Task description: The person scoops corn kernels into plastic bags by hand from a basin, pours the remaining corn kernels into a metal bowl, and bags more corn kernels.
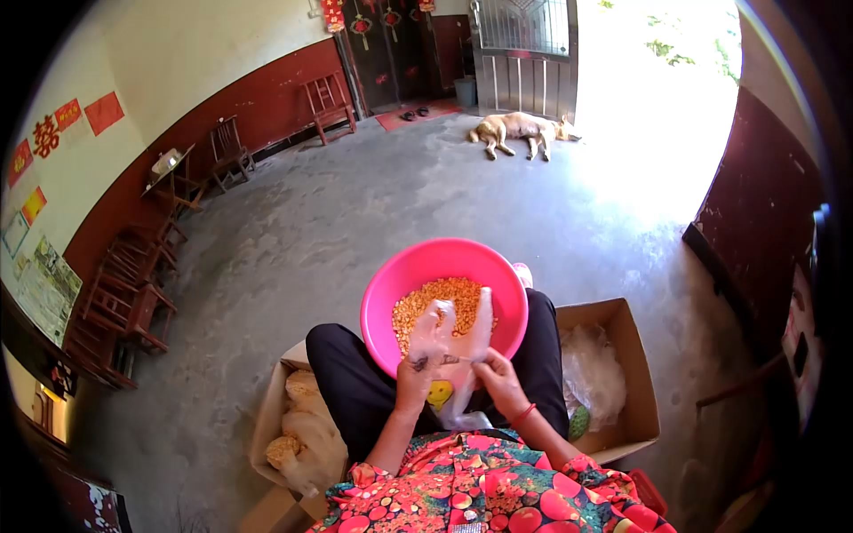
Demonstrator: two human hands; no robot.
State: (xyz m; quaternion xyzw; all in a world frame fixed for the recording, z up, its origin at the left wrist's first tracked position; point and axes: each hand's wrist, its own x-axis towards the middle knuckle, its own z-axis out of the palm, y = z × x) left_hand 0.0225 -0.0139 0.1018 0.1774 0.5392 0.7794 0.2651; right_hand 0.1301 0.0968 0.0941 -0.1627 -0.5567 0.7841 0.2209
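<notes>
A thin translucent plastic bag with a yellow print hangs between my two hands, over the near side of a pink basin. Yellow-orange kernels fill the bottom of the basin, which rests at my knees. My left hand is closed on the bag's left side, partly covered by the plastic. At the bag's right edge, the fingers of my right hand pinch the plastic; a red band circles that wrist.
Left of my legs, a cardboard box holds filled plastic bags. Another cardboard box on the right contains clear bags. A dog lies near the open door. Wooden chairs line the left wall.
</notes>
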